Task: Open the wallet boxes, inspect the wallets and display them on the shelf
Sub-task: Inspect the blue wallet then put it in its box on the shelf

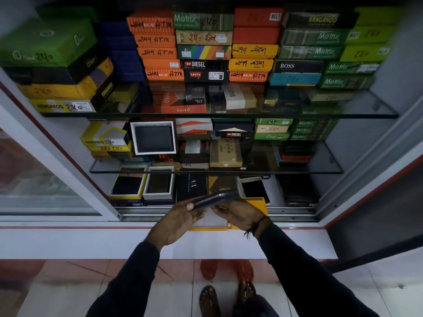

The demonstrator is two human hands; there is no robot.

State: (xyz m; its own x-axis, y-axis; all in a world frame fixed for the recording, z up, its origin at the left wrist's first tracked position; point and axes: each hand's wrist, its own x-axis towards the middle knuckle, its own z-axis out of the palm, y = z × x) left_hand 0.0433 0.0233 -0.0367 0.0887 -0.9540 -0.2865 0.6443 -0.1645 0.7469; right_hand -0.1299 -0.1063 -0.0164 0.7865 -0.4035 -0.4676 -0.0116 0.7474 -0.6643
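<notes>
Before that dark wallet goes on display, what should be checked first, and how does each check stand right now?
1. Wallet held by both hands, left hand and right hand: ok.
2. Zipper fully closed: cannot tell.
3. Yellow box under the hands open and ready: ok.
4. Free spot on the bottom shelf: not ok, crowded with boxes.
5. Sliding glass door out of the way: ok.

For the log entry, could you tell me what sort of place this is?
Probably a small shop's display cabinet: glass shelves stacked with branded boxes bearing handwritten prices, and open boxes showing wallets.
</notes>
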